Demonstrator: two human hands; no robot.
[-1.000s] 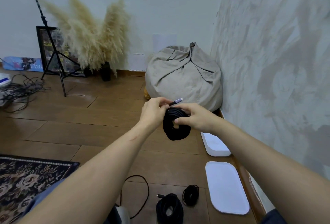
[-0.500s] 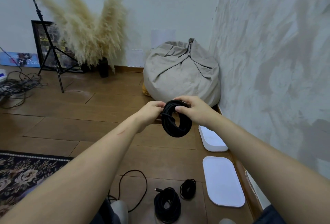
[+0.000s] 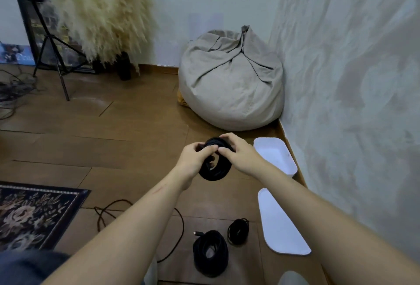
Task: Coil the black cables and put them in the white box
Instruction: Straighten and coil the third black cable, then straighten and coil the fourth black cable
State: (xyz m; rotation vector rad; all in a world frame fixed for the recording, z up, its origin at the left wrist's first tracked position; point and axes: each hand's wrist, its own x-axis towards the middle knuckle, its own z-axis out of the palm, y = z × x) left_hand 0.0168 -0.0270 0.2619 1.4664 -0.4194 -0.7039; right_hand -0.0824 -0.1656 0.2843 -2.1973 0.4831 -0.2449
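- Hands: we see the left hand (image 3: 195,159) and the right hand (image 3: 241,155) both pinching the top of a coiled black cable (image 3: 216,174), fingers curled round its turns.
- Position: the coil hangs above the floor, just left of the open white box (image 3: 276,156); a larger coil (image 3: 210,253) lies nearer us beside the lid (image 3: 281,223).
- Risk: we judge that a loosened pinch would let the springy turns unwind, and a free end could snag the box rim.

The wooden floor (image 3: 136,139) is carrying a white box (image 3: 276,155) by the wall, a white lid (image 3: 281,223) lying nearer, a small coil (image 3: 238,231) and large coil (image 3: 210,253) sitting beside the lid, a loose cable (image 3: 182,225) trailing, a rug (image 3: 34,214) and a beanbag (image 3: 229,80).
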